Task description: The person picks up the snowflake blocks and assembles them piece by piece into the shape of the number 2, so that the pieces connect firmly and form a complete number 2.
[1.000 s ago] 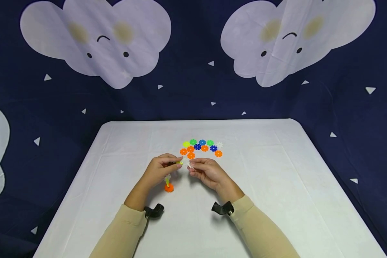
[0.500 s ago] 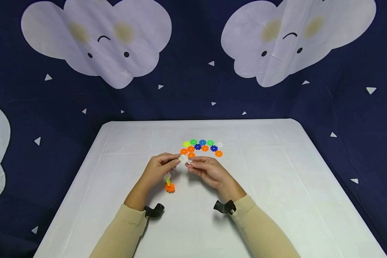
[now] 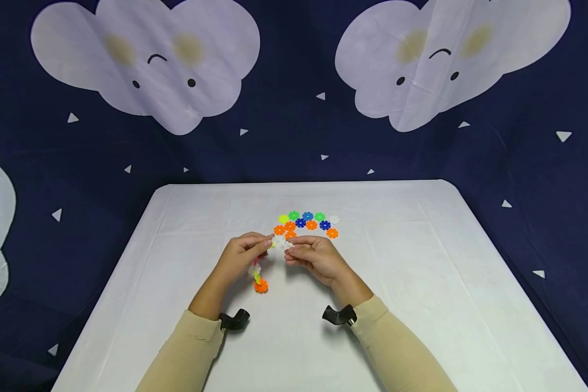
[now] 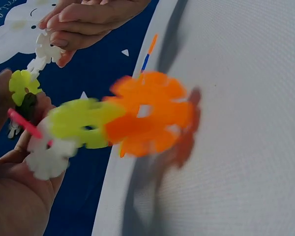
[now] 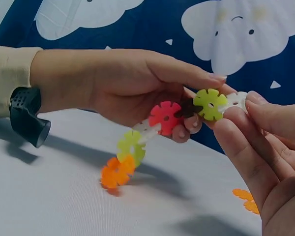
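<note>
A chain of slotted snowflake discs hangs from my left hand (image 3: 242,255), ending low in an orange disc (image 3: 261,286). In the right wrist view it continues through a yellow-green disc (image 5: 131,147), a white one, a red disc (image 5: 164,118) and a dark disc (image 5: 188,108). My left fingers pinch the chain near the dark disc and a second yellow-green disc (image 5: 210,104). Beyond this, a white disc (image 4: 37,65) meets another white disc (image 4: 47,47), pinched by my right hand (image 3: 320,261). Fingers partly hide how firmly the two white discs are joined.
Several loose discs lie in an arc beyond my hands, including a yellow disc (image 3: 283,219), a blue disc (image 3: 307,216), a white disc (image 3: 334,220) and an orange disc (image 3: 332,233). They rest on a white-covered table (image 3: 421,272) before a dark blue cloud-patterned cloth (image 3: 294,136).
The white disc in my right hand, apart from the left hand's piece one second ago, now meets the chain's white disc, which has come into view. The orange end has swung slightly right.
</note>
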`<state>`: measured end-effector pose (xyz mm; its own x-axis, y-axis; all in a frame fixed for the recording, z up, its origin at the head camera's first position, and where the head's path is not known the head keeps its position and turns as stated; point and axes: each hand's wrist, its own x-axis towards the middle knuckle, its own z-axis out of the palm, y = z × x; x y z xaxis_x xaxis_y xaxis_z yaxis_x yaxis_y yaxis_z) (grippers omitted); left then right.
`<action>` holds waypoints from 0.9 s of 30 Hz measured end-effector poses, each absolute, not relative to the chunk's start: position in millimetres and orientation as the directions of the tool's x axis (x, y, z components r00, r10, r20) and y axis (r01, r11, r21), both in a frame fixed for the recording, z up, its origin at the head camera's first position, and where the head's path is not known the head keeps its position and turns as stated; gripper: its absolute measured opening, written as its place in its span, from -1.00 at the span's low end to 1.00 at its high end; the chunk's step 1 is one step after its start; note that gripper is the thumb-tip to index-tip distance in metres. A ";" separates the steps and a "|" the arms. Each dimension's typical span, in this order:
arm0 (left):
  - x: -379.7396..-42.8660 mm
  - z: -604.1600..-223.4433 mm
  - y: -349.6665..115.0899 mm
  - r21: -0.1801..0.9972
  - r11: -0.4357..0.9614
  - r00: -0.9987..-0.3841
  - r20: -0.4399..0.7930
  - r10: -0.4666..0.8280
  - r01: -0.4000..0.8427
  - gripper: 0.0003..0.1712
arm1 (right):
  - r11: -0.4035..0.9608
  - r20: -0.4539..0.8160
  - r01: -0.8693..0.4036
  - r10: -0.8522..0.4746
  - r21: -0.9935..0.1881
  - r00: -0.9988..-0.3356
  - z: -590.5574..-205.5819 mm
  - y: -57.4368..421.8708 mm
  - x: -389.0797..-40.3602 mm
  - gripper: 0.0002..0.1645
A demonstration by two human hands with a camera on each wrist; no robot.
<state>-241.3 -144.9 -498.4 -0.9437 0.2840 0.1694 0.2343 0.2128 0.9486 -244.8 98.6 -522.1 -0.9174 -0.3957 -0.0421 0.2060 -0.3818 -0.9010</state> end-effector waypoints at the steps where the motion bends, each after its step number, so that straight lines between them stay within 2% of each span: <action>1: -241.4 -498.8 -144.8 0.949 0.211 -0.946 0.171 0.276 0.233 -0.75 | -0.375 -0.036 0.198 -0.396 -0.905 -0.918 -522.4 98.5 -244.8 -0.69; 10: -239.8 -497.3 -140.3 0.964 0.222 -0.973 0.098 0.209 0.145 -0.76 | -0.333 -0.017 0.173 -0.424 -0.927 -0.905 -524.0 97.7 -243.8 -0.66; 27: -240.0 -499.2 -133.9 0.950 0.270 -0.965 0.091 0.245 0.158 -0.80 | -0.375 -0.004 0.195 -0.453 -0.906 -0.892 -526.0 97.6 -244.4 -0.72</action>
